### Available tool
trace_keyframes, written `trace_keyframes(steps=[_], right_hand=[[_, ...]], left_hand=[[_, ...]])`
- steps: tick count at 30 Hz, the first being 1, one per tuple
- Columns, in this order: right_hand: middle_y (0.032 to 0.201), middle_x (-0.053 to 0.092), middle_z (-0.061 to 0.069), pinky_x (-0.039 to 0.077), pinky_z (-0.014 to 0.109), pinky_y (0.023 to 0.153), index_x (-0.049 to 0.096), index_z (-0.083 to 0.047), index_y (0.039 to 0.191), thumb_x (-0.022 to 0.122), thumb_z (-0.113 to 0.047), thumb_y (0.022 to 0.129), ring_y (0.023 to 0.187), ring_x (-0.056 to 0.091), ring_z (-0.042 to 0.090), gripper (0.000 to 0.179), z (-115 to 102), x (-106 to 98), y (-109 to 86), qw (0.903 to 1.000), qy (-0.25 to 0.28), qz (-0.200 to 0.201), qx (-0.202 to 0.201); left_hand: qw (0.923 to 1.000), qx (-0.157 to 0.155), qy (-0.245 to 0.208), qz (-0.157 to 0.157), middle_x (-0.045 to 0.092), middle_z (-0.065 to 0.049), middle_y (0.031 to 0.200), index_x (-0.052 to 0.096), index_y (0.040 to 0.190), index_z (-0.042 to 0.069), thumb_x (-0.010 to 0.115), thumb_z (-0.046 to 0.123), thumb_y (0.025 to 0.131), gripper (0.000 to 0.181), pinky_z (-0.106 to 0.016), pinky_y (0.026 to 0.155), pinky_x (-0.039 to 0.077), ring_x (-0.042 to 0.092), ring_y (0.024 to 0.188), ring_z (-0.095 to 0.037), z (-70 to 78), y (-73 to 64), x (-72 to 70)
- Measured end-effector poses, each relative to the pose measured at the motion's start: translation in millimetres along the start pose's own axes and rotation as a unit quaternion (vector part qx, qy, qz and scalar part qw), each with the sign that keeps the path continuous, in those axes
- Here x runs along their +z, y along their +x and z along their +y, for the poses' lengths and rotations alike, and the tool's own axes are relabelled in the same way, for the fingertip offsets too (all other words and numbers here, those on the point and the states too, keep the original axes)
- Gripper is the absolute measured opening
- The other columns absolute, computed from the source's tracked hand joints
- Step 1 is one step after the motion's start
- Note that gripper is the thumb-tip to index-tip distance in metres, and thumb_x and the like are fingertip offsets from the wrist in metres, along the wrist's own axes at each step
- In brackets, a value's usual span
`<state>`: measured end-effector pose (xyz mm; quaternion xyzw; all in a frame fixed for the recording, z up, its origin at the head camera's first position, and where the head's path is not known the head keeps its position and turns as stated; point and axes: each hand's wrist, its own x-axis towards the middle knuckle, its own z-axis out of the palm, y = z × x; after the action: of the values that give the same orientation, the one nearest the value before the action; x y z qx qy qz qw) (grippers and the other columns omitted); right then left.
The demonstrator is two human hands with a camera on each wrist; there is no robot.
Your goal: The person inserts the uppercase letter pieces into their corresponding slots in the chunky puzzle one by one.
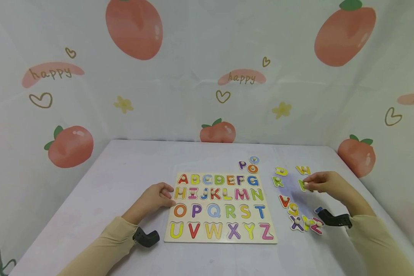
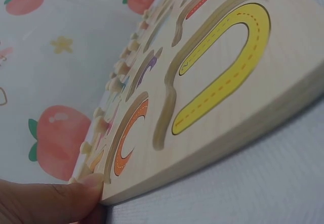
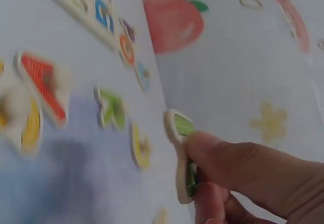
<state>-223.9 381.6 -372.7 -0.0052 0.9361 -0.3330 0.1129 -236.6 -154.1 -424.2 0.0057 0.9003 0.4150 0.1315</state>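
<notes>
A wooden alphabet puzzle board (image 1: pixel 220 243) lies flat on the table, with knobbed letter pieces seated in its upper two rows. My left hand (image 1: pixel 157 197) holds the board's left edge, its thumb (image 2: pixel 83 191) on the rim near the orange O recess in the left wrist view. Off to the right of the board, my right hand (image 1: pixel 326 186) pinches a green letter N piece (image 1: pixel 301 185) by its knob. Seen from the right wrist, that piece (image 3: pixel 178 155) stands tilted on edge, its face partly covered by the fingers.
Loose pieces lie right of the board: yellow U (image 1: pixel 280 171), yellow W (image 1: pixel 303 170), green R (image 1: pixel 277 181), red V (image 1: pixel 284 201), yellow S (image 1: pixel 293 209), purple X (image 1: pixel 296 223), among others. Behind the board's right corner are purple P (image 1: pixel 242 165), orange O (image 1: pixel 252 169) and blue Q (image 1: pixel 254 160).
</notes>
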Motion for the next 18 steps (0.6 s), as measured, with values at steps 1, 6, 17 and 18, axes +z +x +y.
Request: trace_keyframes(steps=[1,6,17,18], right_hand=[[0.093,0.069,0.005,0.048,0.034,0.075,0.065,0.001,0.112,0.070,-0.033,0.088,0.086,0.058,0.022,0.042,-7,4,3.7,0.9999,0.005,0.003,-0.013],[0.092,0.069,0.003,0.048,0.035,0.075,0.067,-0.002,0.109,0.071,-0.031,0.087,0.085,0.059,0.024,0.037,-39,29,20.0,0.9987,0.031,0.010,-0.038],[0.084,0.067,0.001,0.050,0.033,0.072,0.070,-0.005,0.100,0.075,-0.023,0.084,0.077,0.059,0.018,0.024,-74,85,35.2,0.9953,0.081,-0.014,-0.053],[0.083,0.067,0.002,0.049,0.033,0.072,0.070,-0.005,0.099,0.075,-0.022,0.084,0.077,0.058,0.018,0.023,-75,88,35.3,0.9952,0.082,-0.017,-0.052]], left_hand=[[1.0000,0.000,-0.001,0.000,0.060,-0.006,0.087,0.060,0.113,0.000,0.081,0.010,0.074,0.046,-0.028,0.068,0.045,0.056,0.075,-0.016,-0.2,0.1,0.1],[1.0000,0.001,-0.006,0.001,0.060,-0.005,0.086,0.060,0.113,0.000,0.080,0.009,0.074,0.045,-0.027,0.067,0.045,0.055,0.074,-0.016,-0.7,0.3,0.1],[0.9999,-0.006,-0.008,-0.003,0.059,-0.006,0.088,0.060,0.114,0.000,0.081,0.011,0.074,0.046,-0.028,0.067,0.045,0.055,0.077,-0.016,0.4,-1.4,-0.8],[1.0000,-0.005,-0.008,-0.002,0.060,-0.006,0.088,0.060,0.114,0.000,0.081,0.011,0.074,0.046,-0.028,0.067,0.045,0.055,0.076,-0.016,0.5,-1.3,-0.8]])
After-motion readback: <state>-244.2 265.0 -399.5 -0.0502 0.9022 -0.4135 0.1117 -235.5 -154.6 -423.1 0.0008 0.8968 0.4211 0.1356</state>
